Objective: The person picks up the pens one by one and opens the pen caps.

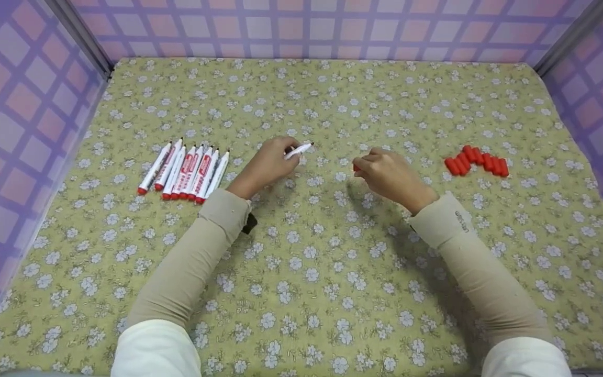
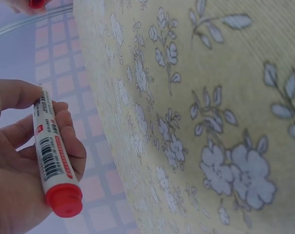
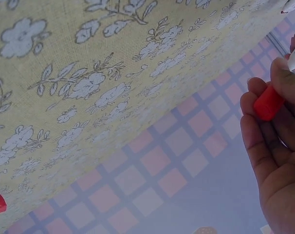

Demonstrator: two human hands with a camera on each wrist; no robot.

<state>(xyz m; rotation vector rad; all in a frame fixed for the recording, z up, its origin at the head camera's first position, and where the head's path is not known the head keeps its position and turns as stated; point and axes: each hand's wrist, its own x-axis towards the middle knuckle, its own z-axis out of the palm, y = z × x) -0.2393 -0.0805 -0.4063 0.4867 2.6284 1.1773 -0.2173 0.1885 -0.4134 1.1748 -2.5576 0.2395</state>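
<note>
Near the middle of the table, my left hand (image 1: 275, 157) holds a white marker (image 1: 299, 150), its bare dark tip pointing right. In the left wrist view, thumb and fingers grip this marker (image 2: 52, 139), which has red print, a barcode and a red end. My right hand (image 1: 391, 172), a short way to the right, pinches a small red marker cap (image 1: 356, 167). The right wrist view shows that cap (image 3: 268, 103) between thumb and fingers, apart from the marker.
Several white uncapped markers (image 1: 204, 170) lie side by side at the left, dark tips away from me. At the right lie several loose red caps (image 1: 469, 153). A floral cloth (image 1: 301, 293) covers the table, and checked panels (image 1: 296, 29) stand around it.
</note>
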